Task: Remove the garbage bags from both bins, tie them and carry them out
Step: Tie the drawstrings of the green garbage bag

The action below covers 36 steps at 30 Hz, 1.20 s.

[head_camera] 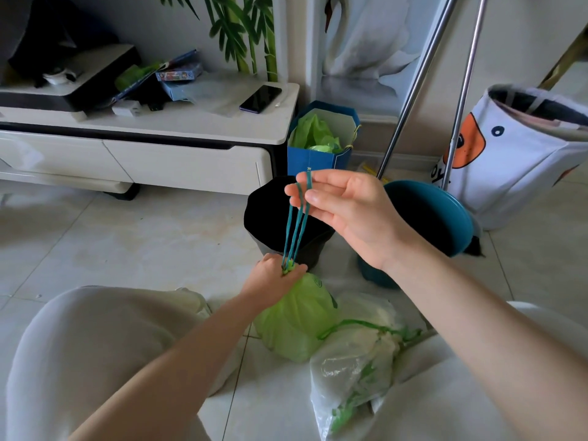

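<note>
- While the left hand [273, 278] grips the gathered neck of the green garbage bag [296, 323], fingers curled round it, the bag sits on the tiled floor [127, 243] between the person's knees.
- Right hand [343, 205]: raised above the bag, fingers nearly straight, w/ the teal drawstring [297, 224] looped over the fingertips; strands run taut down to the bag neck at the left hand.
- 2nd garbage bag [353, 361]: clear/whitish plastic, green drawstring, lies on floor just beside the green one, to its right.
- Black bin [270, 211]: upright, behind the green bag, partly hidden by the drawstring & right hand.
- Teal bin [436, 218]: tilted, mouth toward camera, right of the black bin, partly behind the right wrist.
- Blue paper bag [318, 157]: against the wall, behind the black bin, green plastic inside.
- White table [191, 122]: low unit w/ drawers, left; carries a phone [260, 98], boxes, misc. clutter.
- White fabric basket [521, 154] w/ orange print: far right, near two metal poles [458, 100].
</note>
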Each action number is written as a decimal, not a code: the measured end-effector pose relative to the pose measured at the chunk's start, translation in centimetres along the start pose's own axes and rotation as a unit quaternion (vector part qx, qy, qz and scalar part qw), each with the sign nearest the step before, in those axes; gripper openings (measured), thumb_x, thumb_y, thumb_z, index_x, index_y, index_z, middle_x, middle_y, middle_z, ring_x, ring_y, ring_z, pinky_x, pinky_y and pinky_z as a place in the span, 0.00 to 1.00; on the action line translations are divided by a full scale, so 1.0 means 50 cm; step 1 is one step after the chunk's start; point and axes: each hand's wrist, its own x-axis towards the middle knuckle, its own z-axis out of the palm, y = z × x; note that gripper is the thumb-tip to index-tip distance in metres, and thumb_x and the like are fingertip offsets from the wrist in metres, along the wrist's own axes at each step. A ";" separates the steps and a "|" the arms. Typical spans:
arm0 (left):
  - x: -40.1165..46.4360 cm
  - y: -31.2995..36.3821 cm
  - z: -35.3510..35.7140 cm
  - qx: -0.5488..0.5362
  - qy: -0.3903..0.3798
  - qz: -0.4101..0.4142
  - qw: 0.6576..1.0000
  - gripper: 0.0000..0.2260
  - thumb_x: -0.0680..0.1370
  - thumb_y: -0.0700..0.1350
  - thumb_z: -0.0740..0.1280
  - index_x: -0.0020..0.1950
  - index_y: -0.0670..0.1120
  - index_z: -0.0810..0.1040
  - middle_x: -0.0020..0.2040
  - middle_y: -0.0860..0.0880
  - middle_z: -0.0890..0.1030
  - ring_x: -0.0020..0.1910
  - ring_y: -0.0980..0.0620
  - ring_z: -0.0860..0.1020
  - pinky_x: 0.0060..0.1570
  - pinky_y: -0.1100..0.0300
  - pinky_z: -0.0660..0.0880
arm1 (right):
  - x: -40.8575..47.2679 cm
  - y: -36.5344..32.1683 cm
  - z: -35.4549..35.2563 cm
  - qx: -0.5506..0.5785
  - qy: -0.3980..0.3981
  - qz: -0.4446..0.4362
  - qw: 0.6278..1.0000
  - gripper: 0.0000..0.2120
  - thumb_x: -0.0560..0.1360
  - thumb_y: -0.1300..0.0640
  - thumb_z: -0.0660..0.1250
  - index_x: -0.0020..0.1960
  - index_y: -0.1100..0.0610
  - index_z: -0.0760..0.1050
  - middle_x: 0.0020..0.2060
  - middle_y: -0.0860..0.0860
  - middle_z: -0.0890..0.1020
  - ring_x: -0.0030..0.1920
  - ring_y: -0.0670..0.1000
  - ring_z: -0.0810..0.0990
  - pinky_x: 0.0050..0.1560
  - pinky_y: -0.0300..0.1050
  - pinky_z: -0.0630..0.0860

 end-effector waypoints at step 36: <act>-0.041 0.075 -0.129 -0.194 0.051 -0.063 0.978 0.09 0.73 0.48 0.71 0.34 0.46 0.85 0.31 0.45 0.77 0.30 0.52 0.68 0.33 0.60 0.67 | 0.043 -0.008 -0.109 -0.360 0.210 -0.193 0.888 0.06 0.75 0.59 0.66 0.47 0.58 0.81 0.36 0.47 0.82 0.36 0.47 0.81 0.40 0.46 0.79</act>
